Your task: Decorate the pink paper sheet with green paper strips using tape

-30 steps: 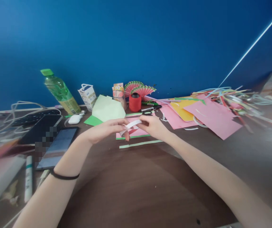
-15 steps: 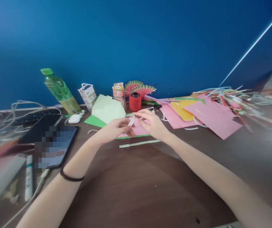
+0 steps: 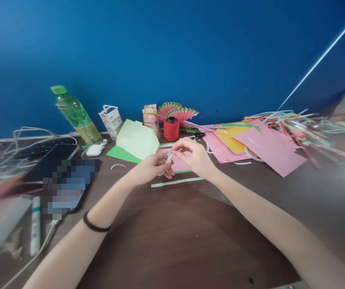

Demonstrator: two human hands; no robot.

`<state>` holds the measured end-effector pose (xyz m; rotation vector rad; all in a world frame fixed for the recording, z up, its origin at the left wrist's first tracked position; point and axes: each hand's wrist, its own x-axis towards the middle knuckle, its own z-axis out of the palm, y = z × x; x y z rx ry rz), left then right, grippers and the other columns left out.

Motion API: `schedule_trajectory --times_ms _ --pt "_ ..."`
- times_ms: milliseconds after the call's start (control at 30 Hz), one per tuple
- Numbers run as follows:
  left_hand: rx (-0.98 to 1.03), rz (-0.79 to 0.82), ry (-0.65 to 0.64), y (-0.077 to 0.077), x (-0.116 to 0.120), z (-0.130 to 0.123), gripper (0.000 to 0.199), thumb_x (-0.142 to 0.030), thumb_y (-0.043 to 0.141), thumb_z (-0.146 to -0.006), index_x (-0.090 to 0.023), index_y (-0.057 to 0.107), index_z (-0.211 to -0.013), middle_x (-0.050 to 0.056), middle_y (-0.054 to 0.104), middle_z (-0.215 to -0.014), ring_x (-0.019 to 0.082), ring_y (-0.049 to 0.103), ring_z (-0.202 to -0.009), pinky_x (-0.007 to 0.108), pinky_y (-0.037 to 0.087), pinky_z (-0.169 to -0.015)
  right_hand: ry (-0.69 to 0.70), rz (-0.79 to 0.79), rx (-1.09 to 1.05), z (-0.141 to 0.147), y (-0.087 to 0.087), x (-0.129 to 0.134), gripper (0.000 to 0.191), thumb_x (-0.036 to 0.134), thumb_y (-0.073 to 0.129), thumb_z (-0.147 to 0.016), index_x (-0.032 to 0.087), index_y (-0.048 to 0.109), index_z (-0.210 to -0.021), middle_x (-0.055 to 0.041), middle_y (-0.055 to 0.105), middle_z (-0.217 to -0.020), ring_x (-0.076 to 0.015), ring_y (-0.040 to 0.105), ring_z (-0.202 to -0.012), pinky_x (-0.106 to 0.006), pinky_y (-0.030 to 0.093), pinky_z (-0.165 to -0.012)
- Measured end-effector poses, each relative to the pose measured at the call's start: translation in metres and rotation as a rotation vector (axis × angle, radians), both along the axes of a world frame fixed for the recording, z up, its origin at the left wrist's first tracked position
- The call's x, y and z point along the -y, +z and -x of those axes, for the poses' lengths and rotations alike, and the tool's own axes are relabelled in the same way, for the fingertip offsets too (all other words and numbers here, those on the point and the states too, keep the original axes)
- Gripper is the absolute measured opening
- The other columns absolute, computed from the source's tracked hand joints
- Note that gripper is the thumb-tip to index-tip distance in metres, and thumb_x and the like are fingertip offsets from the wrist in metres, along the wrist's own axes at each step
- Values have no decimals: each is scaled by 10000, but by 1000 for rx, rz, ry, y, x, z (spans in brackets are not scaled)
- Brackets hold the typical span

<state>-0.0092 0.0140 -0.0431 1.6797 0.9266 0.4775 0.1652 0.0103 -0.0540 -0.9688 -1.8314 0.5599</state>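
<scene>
Wall of deep blue [image 3: 172, 52] is seen behind a dark brown surface [image 3: 190, 233], over which two bare forearms are stretched from the lower corners to meet near the middle. The right hand [image 3: 195, 156] is arched, its thumb and forefinger brought together in a pinch at the upper end of a small white band [image 3: 169, 157]; its other fingers are loosely bent. The left hand [image 3: 150, 167] is partly curled, and the lower part of the band is gripped between its thumb and fingers. Just beyond the left hand, a pale green sheet [image 3: 138, 138] is laid over a brighter green one [image 3: 120, 154]. Behind both hands, a pink sheet edged in green [image 3: 181, 163] is partly covered from view. Nearer, a light green strip [image 3: 177, 182] is laid flat, running roughly left to right. Past the hands, a red spool [image 3: 171, 130] is stood upright. The white band is held between the two hands, seen against the pink sheet. It is narrow and appears curved; its full outline is hidden by fingers. Its visible long axis is steeply tilted, the top leaned slightly right.
</scene>
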Motion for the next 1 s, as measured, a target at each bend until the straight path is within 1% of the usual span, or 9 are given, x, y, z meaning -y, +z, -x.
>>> schedule_trajectory --times_ms 167,333,433,500,567,667,833,900,1000 --pt "36 36 29 -2 3 -4 248 -369 549 -777 -168 505 -916 52 684 -769 189 659 -752 346 477 -772 -2 28 -26 -1 1 1 69 205 517 -797 185 583 -800 -15 611 -808 -140 571 -769 -289 463 -722" --pt "97 46 55 -2 2 -6 278 -349 574 -769 -159 502 -958 64 695 -799 194 663 -756 352 470 -771 31 2 -85 -2 1 1 165 189 488 -814 202 592 -941 -39 593 -987 -128 577 -786 -273 472 -701" --pt "109 68 80 -3 3 -7 272 -330 591 -759 -156 508 -950 76 703 -846 198 664 -787 354 467 -782 34 22 -126 -3 0 -1 242 174 478 -810 208 554 -1038 -42 585 -1013 -127 581 -796 -281 477 -717" --pt "115 72 121 -2 3 -8 252 -315 601 -751 -154 520 -927 84 704 -873 202 662 -811 350 466 -789 5 17 -122 -3 0 -1 230 165 472 -807 203 552 -1019 -41 577 -1007 -126 580 -788 -285 476 -718" --pt "122 76 177 -1 4 -9 236 -302 609 -742 -154 527 -906 88 704 -890 203 660 -826 349 466 -797 -19 -8 -95 -3 0 0 162 163 472 -803 194 567 -930 -37 572 -961 -126 573 -775 -283 472 -708" --pt "165 104 250 0 5 -11 223 -284 621 -728 -158 517 -880 73 703 -873 196 662 -811 351 467 -807 -1 -30 -35 0 0 2 89 168 485 -795 186 569 -821 -28 560 -874 -129 557 -757 -281 468 -695" --pt "188 57 301 -3 5 -13 230 -258 661 -674 -165 512 -822 9 676 -697 203 661 -785 339 476 -766 82 -6 12 4 -3 4 91 134 512 -774 180 572 -825 -26 532 -859 -120 554 -729 -290 483 -703" --pt "177 44 305 -4 5 -13 265 -260 669 -662 -160 514 -853 17 682 -709 211 661 -804 340 477 -763 81 1 11 5 -5 3 96 125 525 -764 182 570 -827 -22 531 -853 -124 556 -739 -296 487 -709" --pt "163 40 303 -5 7 -15 318 -247 670 -660 -153 513 -920 47 703 -796 221 659 -847 349 471 -791 75 18 -12 5 -6 2 98 122 541 -756 185 555 -829 -16 534 -840 -126 563 -739 -297 489 -704"
